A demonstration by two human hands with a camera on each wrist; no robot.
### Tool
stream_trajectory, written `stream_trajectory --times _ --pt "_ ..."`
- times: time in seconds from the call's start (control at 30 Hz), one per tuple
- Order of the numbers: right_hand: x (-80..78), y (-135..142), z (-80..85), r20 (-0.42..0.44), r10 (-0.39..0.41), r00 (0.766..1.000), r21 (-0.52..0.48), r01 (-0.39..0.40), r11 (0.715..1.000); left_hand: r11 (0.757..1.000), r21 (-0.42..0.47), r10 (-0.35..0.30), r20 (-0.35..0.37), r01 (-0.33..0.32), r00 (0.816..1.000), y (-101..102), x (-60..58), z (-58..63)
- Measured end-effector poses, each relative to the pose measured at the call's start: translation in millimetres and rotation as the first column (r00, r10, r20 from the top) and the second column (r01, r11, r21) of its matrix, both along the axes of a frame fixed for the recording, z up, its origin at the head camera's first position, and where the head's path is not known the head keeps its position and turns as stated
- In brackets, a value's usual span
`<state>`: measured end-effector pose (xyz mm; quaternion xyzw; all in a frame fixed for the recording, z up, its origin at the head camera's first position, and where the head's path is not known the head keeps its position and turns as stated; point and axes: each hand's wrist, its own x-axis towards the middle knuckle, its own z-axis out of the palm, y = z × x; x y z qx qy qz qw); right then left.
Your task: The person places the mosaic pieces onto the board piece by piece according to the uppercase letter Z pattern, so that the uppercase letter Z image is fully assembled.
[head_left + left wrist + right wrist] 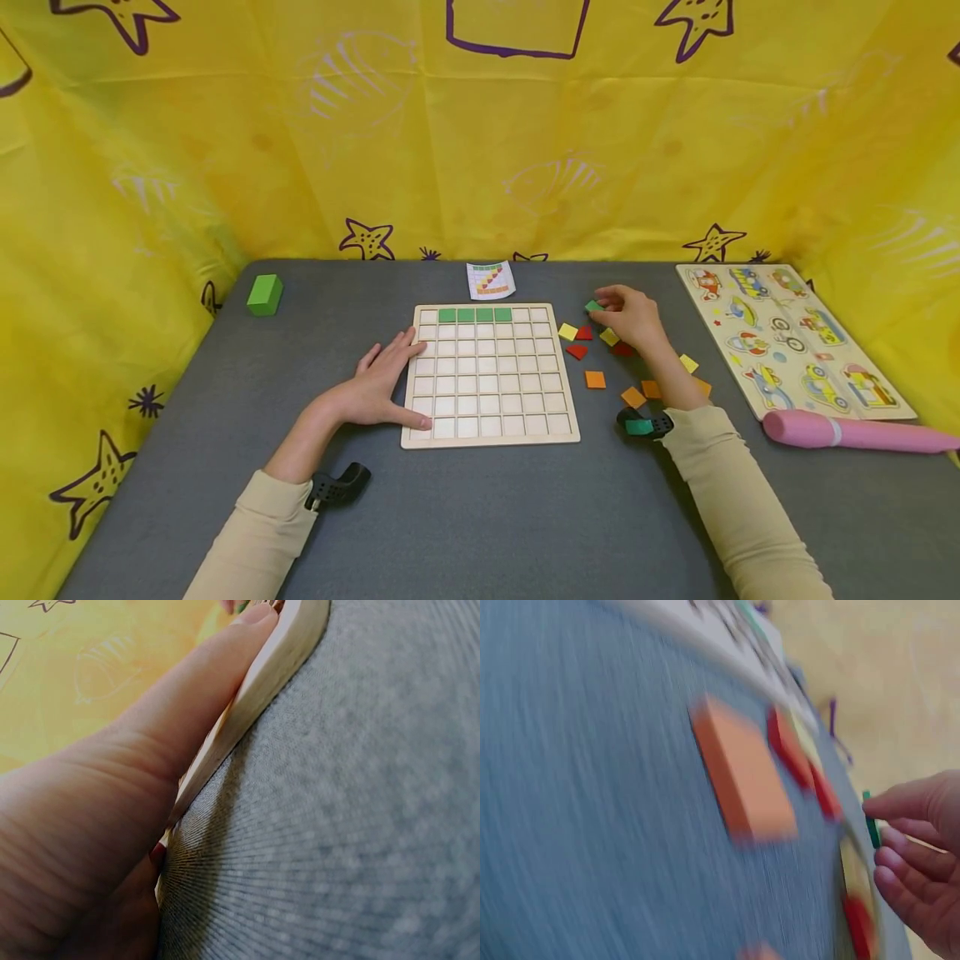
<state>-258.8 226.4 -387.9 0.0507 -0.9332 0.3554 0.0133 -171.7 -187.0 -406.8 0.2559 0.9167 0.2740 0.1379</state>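
A wooden grid board (487,443) lies flat on the grey table, with several green square tiles (476,315) set side by side in its top row. My left hand (378,383) rests on the board's left edge, fingers spread; in the left wrist view its thumb (202,682) presses on the wooden rim. To the right of the board, my right hand (632,318) pinches a green tile (872,825) between thumb and fingertips, held over the loose tiles. Red (577,352), yellow (567,332) and orange (595,380) tiles lie scattered below and beside that hand.
A small pattern card (491,282) lies behind the board. At the far left stands a green block (265,295). On the right are a wooden picture puzzle (795,342) and a pink rolled object (855,432). Yellow cloth (480,167) encloses the table.
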Motion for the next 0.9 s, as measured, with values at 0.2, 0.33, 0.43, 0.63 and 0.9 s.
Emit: stream_trajectory --times 0.2,0.33,0.43,0.63,0.9 --pt "1.3 -45.7 6.7 0.022 0.147 0.989 -0.063 -0.145 0.987 1.000 0.000 0.007 0.004 -0.007 1.000 0.8 0.5 0.8" --pt "-2.7 -67.5 4.7 -0.004 0.217 0.976 -0.069 -0.217 0.974 1.000 0.001 0.011 0.003 -0.011 1.000 1.6 0.6 0.5" --pt "-5.9 -76.3 -0.1 -0.020 0.247 0.969 -0.062 -0.247 0.967 1.000 0.003 0.011 -0.002 -0.011 1.000 1.9 0.3 -0.4" --pt "-7.9 -82.5 -8.3 -0.058 0.293 0.955 -0.044 -0.295 0.954 1.000 0.005 0.003 -0.010 -0.003 1.000 2.2 0.4 -0.2" --pt "-1.5 -80.9 -6.9 -0.051 0.344 0.938 -0.017 -0.345 0.939 1.000 -0.004 0.006 -0.005 -0.006 1.000 1.8 -0.3 0.1"
